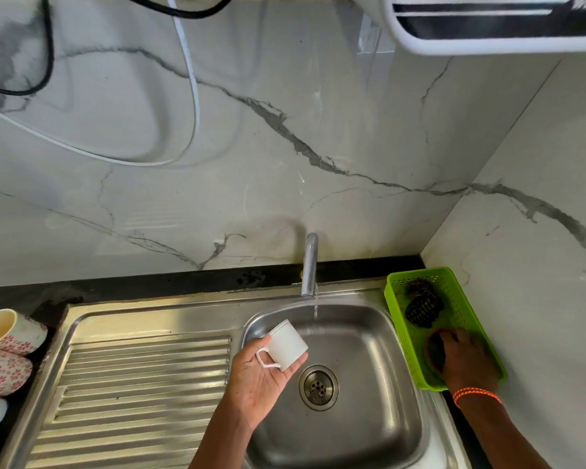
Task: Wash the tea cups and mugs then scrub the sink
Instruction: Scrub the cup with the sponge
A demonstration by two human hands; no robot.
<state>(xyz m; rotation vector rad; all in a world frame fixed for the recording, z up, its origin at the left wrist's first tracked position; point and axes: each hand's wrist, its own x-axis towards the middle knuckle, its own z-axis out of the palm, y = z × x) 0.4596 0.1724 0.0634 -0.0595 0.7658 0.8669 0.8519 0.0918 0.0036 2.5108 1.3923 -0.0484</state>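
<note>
Your left hand (261,377), palm up at lower centre of the frame, holds a small white tea cup (289,345) over the left edge of the sink (379,434). The cup lies tilted on your fingers with its mouth toward the upper left and its handle resting against your palm; your thumb presses its side. Nothing shows inside it from this angle.

The tap (310,265) runs a thin stream of water (316,308) into the steel basin just right of the cup, not touching it. The basin holds only a wet sheen and the round drain (318,387).

Your right hand (464,362), a bright orange thread at its wrist, reaches down into the green basket (400,319) at the right of the frame. Its fingers rest on a dark round pad with a reddish rim (432,350) in the near end; you cannot tell whether they grip it. Farther back in the basket lie two dark scrubbers (423,301).

At the left edge of the frame, on the dark tabletop (183,282) beside the ribbed drainboard (142,384), floral mugs (12,331) lie on their sides, cream interiors showing.
</note>
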